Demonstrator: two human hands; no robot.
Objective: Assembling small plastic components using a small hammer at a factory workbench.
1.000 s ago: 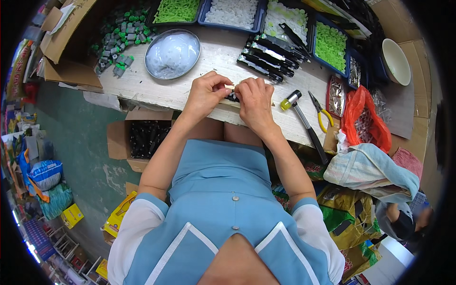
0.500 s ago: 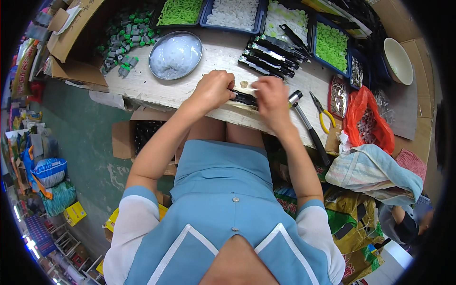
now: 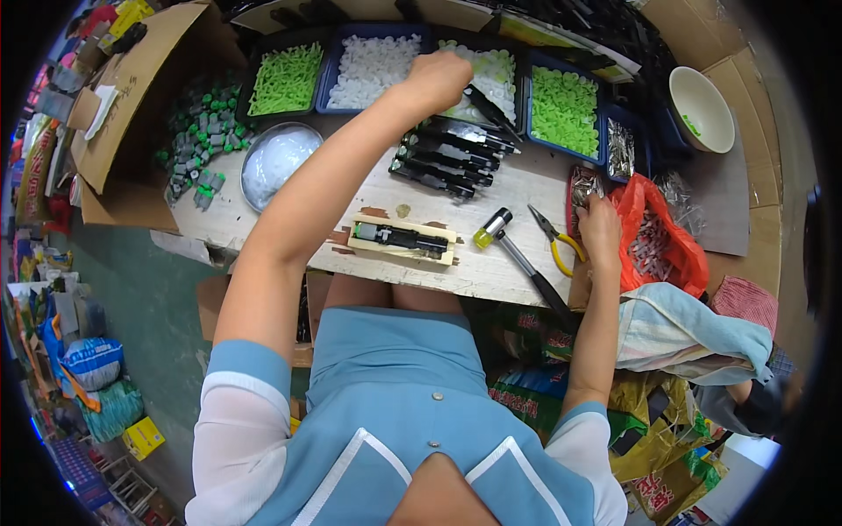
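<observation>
Over the back trays, my left hand is curled, its fingertips hidden beside a tray of pale translucent round parts and the end of a black casing piece. My right hand has its fingers bent down into a small red tray of shiny metal pieces; what they pinch cannot be made out. Near the table's front edge, a black casing with a green-and-grey end piece lies in a cream-coloured fixture, touched by neither hand. Several black casings are stacked behind it.
A hammer and yellow-handled pliers lie right of the fixture. Trays of green and white parts line the back. A round metal dish stands left; a red bag and cream bowl are right.
Both hands have left the casing at the front edge, uncovering it in its fixture. The left hand has gone up to the back trays, the right one rightward to the metal pieces.
</observation>
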